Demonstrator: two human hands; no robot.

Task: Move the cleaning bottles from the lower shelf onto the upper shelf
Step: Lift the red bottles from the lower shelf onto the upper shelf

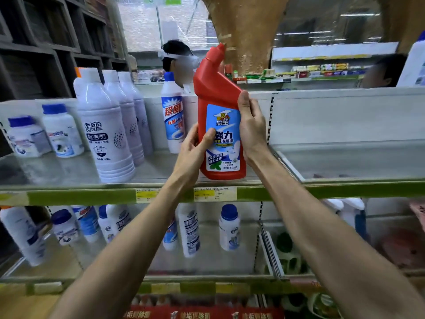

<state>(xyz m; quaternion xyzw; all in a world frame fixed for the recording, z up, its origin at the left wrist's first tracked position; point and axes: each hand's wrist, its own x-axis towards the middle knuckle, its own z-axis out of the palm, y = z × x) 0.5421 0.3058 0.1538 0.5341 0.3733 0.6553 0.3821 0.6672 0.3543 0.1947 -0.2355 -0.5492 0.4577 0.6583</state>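
From the head camera, both hands grip a red bottle (pixel 218 125) with an angled neck, upright, its base at the front edge of the upper shelf (pixel 69 176). The left hand (pixel 195 148) wraps its lower left side, thumb on the blue label. The right hand (pixel 251 127) closes around its right side. White bottles (pixel 105 134) stand left; more cleaning bottles (pixel 228 229) remain on the lower shelf (pixel 207 268).

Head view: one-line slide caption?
Both hands, left hand and right hand, set a red bottle upright on the upper shelf.
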